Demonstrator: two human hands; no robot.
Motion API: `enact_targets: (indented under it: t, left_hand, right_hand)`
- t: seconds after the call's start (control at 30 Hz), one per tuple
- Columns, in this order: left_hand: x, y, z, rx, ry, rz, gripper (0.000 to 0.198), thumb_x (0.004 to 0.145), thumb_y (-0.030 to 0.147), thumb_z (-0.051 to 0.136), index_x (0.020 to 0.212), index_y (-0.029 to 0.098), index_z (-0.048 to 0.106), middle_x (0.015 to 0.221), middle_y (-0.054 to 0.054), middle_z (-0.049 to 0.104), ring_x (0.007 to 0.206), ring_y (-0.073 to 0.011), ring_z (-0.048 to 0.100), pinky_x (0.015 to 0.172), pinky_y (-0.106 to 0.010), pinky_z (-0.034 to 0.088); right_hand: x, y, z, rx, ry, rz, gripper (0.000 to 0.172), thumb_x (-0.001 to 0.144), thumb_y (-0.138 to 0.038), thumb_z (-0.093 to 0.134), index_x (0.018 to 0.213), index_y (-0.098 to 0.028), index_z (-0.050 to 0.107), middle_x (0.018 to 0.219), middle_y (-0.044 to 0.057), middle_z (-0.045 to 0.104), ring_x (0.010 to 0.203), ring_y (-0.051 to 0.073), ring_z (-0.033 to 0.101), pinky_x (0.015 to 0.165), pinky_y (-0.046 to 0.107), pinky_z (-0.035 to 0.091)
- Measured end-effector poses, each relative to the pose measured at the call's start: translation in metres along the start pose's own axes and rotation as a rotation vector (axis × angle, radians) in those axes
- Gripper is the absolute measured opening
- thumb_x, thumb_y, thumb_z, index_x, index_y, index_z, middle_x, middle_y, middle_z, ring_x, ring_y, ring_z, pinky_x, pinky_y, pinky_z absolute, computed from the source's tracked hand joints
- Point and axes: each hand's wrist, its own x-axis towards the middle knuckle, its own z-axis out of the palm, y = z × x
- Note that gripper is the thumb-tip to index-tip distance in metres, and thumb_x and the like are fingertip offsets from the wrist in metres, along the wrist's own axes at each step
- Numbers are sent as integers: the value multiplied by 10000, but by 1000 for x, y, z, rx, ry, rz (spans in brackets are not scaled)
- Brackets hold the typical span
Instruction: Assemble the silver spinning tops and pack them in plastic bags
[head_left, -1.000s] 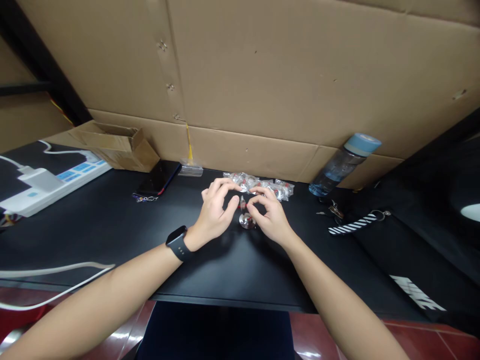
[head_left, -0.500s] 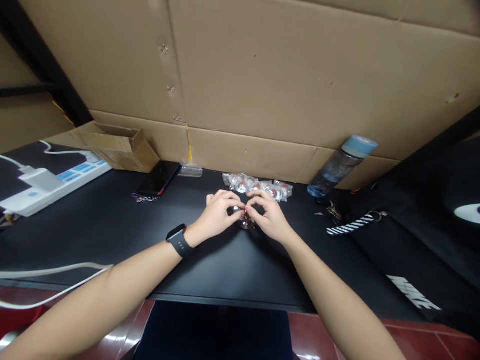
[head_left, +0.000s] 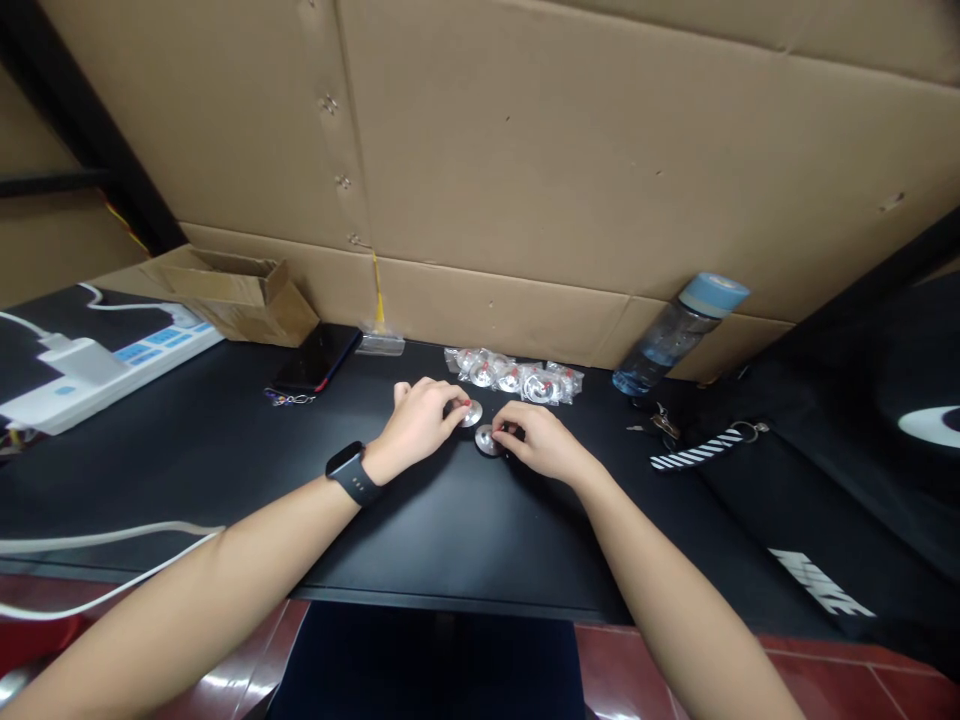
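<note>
My left hand (head_left: pixel 425 420), with a black watch on its wrist, pinches a small red piece at the edge of a round silver disc (head_left: pixel 473 415). To its right and slightly nearer me, a second silver disc (head_left: pixel 486 441) shows a dark spot in its middle. The fingertips of my right hand (head_left: pixel 541 440) are closed at this disc's right side, where a bit of red shows. The two discs are apart. Just behind my hands lie several silver discs with red parts in clear plastic wrappers (head_left: pixel 541 386).
A water bottle (head_left: pixel 679 335) leans against the cardboard at the back right, near keys (head_left: pixel 664 424) and a striped strap (head_left: pixel 697 450). On the left are a phone (head_left: pixel 316 358), an open cardboard box (head_left: pixel 262 310) and a power strip (head_left: pixel 142 352). A black bag (head_left: pixel 810 490) lies at right.
My hands have moved apart from a shared hold at the middle. The silver pieces that were together between my fingers are now two separate discs, one at each hand.
</note>
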Motion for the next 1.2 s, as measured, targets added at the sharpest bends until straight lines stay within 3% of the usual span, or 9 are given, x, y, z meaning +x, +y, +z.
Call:
enact_targets:
  t: [0.17, 0.3, 0.4, 0.5, 0.67, 0.77, 0.9, 1.2]
  left_hand:
    - [2, 6, -6, -133, -84, -76, 171, 946, 373, 616, 955, 281, 759, 973, 15, 790, 885, -212, 688, 878, -361, 390]
    - [4, 5, -2, -374, -44, -120, 188, 932, 400, 631, 954, 248, 739, 956, 3, 789, 864, -198, 718, 858, -325, 476]
    - [5, 3, 3, -564, -35, -98, 204, 922, 406, 652, 935, 214, 721, 961, -26, 785, 914, -203, 730, 887, -311, 510]
    - [5, 3, 7, -673, -30, -85, 206, 914, 397, 670, 935, 197, 714, 975, -44, 780, 945, -206, 735, 913, -305, 523]
    - [4, 1, 10, -665, -21, -98, 204, 912, 394, 673, 948, 200, 725, 996, -44, 784, 959, -209, 740, 916, -303, 532]
    - [4, 0, 10, -617, -22, -112, 206, 918, 400, 661, 957, 210, 730, 992, -36, 788, 960, -211, 742, 907, -308, 532]
    - [3, 2, 6, -472, -22, -132, 196, 932, 397, 633, 968, 240, 745, 954, -6, 795, 936, -206, 742, 880, -318, 518]
    - [0, 14, 1, -252, -2, -110, 150, 934, 383, 639, 952, 291, 757, 936, 44, 796, 952, -199, 724, 906, -364, 451]
  right_hand:
    - [6, 3, 6, 428, 221, 104, 134, 933, -327, 647, 911, -197, 672, 863, 37, 708, 750, 173, 675, 713, 295, 521]
    - [9, -1, 9, 753, 401, 193, 234, 874, -419, 727, 893, -198, 655, 901, 39, 717, 794, 189, 714, 714, 292, 543]
    - [9, -10, 13, 845, 470, 222, 257, 860, -439, 748, 892, -200, 660, 955, 45, 715, 850, 194, 727, 689, 269, 550]
    - [9, -16, 19, 869, 430, 192, 244, 863, -426, 753, 903, -199, 673, 1024, 56, 721, 857, 180, 721, 707, 268, 569]
    - [9, -18, 24, 932, 376, 205, 270, 831, -433, 783, 902, -196, 674, 1264, 74, 672, 844, 165, 729, 761, 316, 624]
    - [9, -19, 23, 994, 339, 220, 295, 822, -413, 797, 1024, -230, 684, 1230, 60, 684, 840, 169, 737, 742, 332, 649]
    - [8, -19, 25, 1060, 304, 269, 495, 795, -400, 823, 1256, -293, 678, 1239, 52, 684, 796, 156, 742, 702, 336, 666]
    - [8, -25, 22, 1206, 312, 447, 397, 790, -300, 824, 1177, -232, 771, 1054, 54, 768, 830, 182, 758, 816, 382, 667]
